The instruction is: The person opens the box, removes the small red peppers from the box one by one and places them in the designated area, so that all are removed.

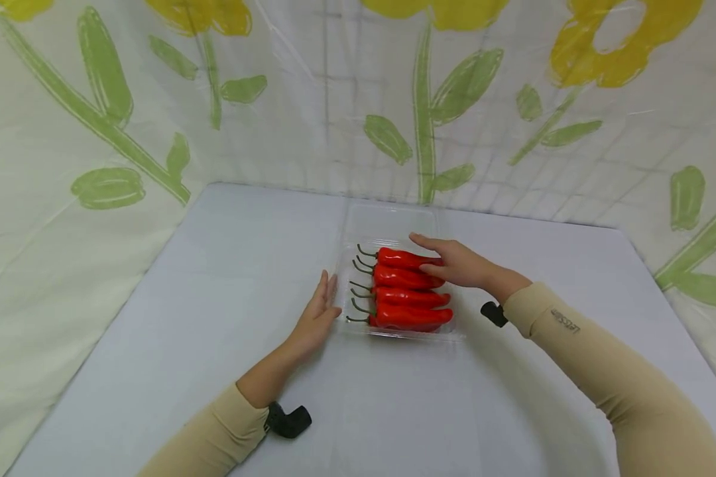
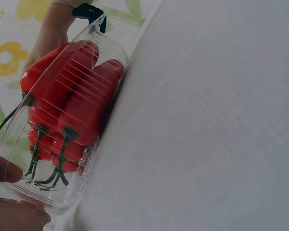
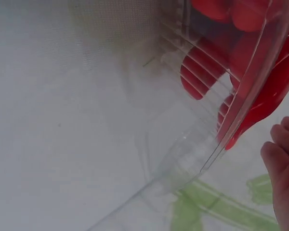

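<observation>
A clear plastic clamshell box lies on the table with its lid folded back at the far side. Inside are several red peppers, stacked side by side, their green stems pointing left. At the box's left side is my left hand, fingers extended along the wall and thumb by the rim. In the left wrist view, the left fingers touch the stem end of the box. My right hand reaches over the right tips of the far peppers, fingers extended; whether it touches them I cannot tell.
A white-covered table surrounds the box. Behind it hangs a white curtain with yellow flowers and green leaves. Black wrist devices sit on both forearms, over beige sleeves.
</observation>
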Demonstrator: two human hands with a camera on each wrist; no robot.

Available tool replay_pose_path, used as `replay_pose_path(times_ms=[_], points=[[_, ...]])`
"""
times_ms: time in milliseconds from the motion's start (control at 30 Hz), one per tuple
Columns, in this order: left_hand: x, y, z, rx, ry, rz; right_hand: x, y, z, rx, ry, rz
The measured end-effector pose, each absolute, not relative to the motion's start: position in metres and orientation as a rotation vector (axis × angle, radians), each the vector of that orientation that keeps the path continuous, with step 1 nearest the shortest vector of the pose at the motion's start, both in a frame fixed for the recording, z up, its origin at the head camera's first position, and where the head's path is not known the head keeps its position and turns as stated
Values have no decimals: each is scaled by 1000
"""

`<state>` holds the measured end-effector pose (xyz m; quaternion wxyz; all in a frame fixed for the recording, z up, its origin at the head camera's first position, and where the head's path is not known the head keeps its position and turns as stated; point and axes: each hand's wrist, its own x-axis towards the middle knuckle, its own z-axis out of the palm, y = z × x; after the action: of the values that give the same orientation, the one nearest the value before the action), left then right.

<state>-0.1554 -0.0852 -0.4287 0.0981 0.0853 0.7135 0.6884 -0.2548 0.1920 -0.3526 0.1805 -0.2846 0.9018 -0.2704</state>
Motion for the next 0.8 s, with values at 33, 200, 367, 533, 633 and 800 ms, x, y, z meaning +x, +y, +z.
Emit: replay_pose_path(times_ms=[33, 200, 367, 533, 633, 800], points=[[-155, -85, -429, 258, 2120, 2030, -255, 190, -352, -801, 2534, -755], [-155, -85, -428, 268, 2132, 2014, -259, 179, -352, -846, 2488, -668], [-155, -85, -429, 284, 2129, 2018, -263, 171, -353, -879, 2470, -606], [-155, -86, -430, 279, 2119, 2028, -268, 166, -353, -888, 2452, -596], [-155, -86, -430, 288, 2117, 2036, -271, 165, -356, -933, 2452, -587], [-156, -86, -430, 308, 2113, 2046, -276, 166, -361, -990, 2455, -589]])
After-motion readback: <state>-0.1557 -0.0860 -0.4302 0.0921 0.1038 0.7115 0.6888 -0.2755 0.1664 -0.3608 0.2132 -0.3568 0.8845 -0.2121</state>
